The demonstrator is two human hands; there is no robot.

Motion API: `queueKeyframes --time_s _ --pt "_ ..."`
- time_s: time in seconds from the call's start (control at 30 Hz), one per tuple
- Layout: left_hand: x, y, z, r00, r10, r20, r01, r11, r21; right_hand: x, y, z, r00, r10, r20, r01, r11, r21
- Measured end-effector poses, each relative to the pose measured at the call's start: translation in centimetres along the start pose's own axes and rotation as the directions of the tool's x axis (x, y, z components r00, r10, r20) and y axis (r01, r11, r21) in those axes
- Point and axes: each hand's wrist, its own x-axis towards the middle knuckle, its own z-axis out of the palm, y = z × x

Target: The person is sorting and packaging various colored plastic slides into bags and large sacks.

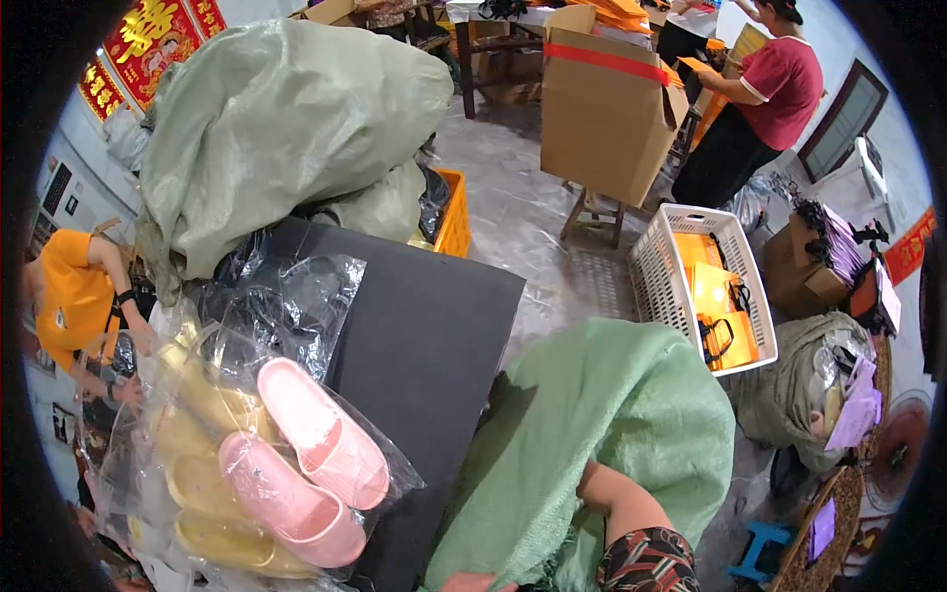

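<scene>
Green sack (602, 395), just right of the black table (434, 296), mouth toward you, long axis seemingly running away, though slack folds blur it. Your left hand (478, 582) is at its near edge, mostly cropped; your right forearm (631, 508) dives in, hand hidden. Can't tell how open either grip is, or what it holds. Looks like reaching in; next calls for a sure hold inside, mouth spread. Farther off, a white basket (646, 266).

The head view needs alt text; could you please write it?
A person's right arm reaches into a green woven sack, its hand hidden, while the left hand is at the sack's lower edge. At left, pink slippers and yellow slippers in clear plastic partly cover a black board.
</scene>
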Motion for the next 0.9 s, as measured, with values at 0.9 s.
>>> queueKeyframes --time_s 0.9 --pt "1.9 2.4 -3.9 0.934 -0.08 -0.349 0.154 0.97 0.189 -2.0 3.4 2.6 0.996 0.085 -0.029 -0.087 0.993 -0.073"
